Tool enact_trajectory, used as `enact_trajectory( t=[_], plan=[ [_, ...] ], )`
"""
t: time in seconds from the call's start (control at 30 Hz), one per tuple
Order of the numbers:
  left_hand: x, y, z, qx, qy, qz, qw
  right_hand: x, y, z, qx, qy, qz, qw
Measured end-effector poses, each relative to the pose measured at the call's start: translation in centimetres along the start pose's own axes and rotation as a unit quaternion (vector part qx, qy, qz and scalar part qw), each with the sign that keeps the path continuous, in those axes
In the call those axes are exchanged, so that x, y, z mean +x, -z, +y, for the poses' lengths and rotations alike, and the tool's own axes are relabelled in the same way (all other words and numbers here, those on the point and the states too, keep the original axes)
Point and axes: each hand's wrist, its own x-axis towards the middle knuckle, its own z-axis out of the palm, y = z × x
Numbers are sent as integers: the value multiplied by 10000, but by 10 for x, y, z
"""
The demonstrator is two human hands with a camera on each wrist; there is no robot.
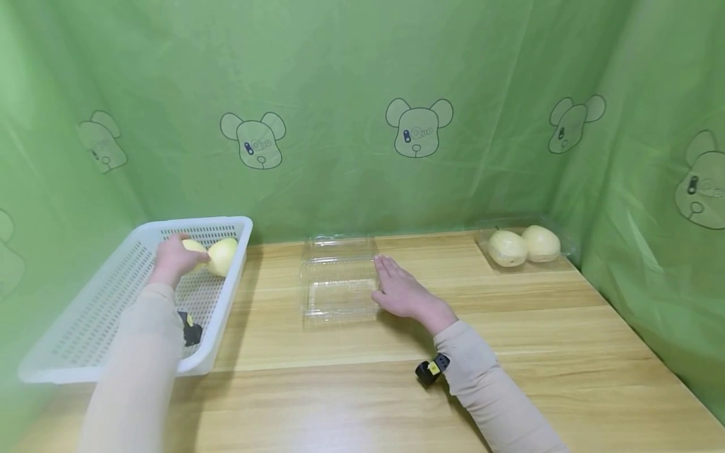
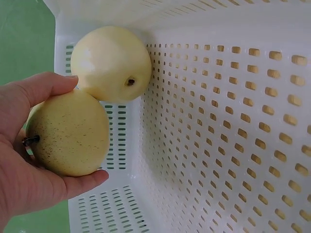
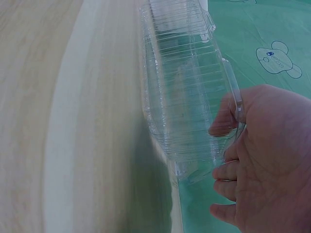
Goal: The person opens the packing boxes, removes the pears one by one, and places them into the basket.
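Observation:
Inside the white basket, my left hand grips a pale yellow pear, thumb on one side and fingers on the other. The pear's dark stem points toward the palm. A second pear lies against it in the basket's far corner. On the table stands a clear plastic clamshell box with its lid raised at the back. My right hand is at the box's right side with fingers straight. In the right wrist view, the thumb shows through the clear wall, right at the rim.
The perforated white basket stands on the left of the wooden table. At the back right, another clear box holds two pears. A green curtain with bear-head prints hangs around the table.

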Motion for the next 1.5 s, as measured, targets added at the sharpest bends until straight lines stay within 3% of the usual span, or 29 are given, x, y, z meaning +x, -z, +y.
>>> enact_trajectory(
  t=[0.87,1.13,1.5],
  plan=[
    [9,0,-13,308,-182,-552,9978,3,-1,0,8,-8,-22,10000],
    [13,-1,-21,518,-336,-775,9951,3,-1,0,45,7,29,10000],
    [10,-2,-20,864,-555,-1097,9886,0,1,-3,51,-27,13,10000]
  ],
)
